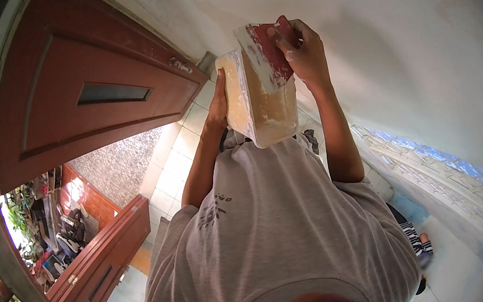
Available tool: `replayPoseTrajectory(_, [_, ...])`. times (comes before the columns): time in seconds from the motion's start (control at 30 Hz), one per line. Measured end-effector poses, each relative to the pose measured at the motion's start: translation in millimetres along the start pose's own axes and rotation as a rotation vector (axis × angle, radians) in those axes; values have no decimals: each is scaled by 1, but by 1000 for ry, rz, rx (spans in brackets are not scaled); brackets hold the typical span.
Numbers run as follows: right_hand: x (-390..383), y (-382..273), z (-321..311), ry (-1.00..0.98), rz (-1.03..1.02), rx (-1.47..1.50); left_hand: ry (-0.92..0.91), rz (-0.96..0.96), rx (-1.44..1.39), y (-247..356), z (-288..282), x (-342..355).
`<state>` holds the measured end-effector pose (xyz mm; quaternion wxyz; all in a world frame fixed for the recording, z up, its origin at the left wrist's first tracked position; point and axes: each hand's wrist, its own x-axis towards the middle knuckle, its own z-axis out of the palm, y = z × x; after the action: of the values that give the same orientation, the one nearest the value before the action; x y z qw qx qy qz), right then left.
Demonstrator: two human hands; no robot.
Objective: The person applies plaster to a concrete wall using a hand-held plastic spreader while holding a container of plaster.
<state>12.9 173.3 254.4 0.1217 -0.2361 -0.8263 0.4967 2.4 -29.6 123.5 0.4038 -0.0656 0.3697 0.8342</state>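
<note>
Upright at the centre, in front of my chest, is a cream-tan plastic container (pixel 270 116) smeared with white material. My left hand (pixel 218 98) grips its left side, with the thumb along the side near the top. My right hand (pixel 304 52) is closed on a red scraper (pixel 277 50) with a whitish, smeared blade, held at the container's upper right rim. The blade hides part of the rim and of the inside.
A brown door (pixel 42 92) stands open at upper left, another door leaf (pixel 103 263) at lower left, with cluttered items and plants beyond. A white wall (pixel 400 48) rises at right above pale floor tiles (pixel 176 166). Striped fabric (pixel 413 238) lies low at right.
</note>
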Motion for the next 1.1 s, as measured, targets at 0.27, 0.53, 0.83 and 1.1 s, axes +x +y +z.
replayPoseTrajectory(0.27, [5, 8, 10, 107, -28, -36, 18, -2, 81, -1, 1, -2])
replayPoseTrajectory(0.53, [22, 15, 10, 265, -93, -60, -11, -36, 285, -21, -19, 9])
replayPoseTrajectory(0.83, [33, 34, -1, 311, -103, 37, -97, -95, 76, -29, -10, 8])
replayPoseTrajectory(1.1, [-2, 20, -17, 228, -34, 810, -120, 44, -147, -2, 2, -3])
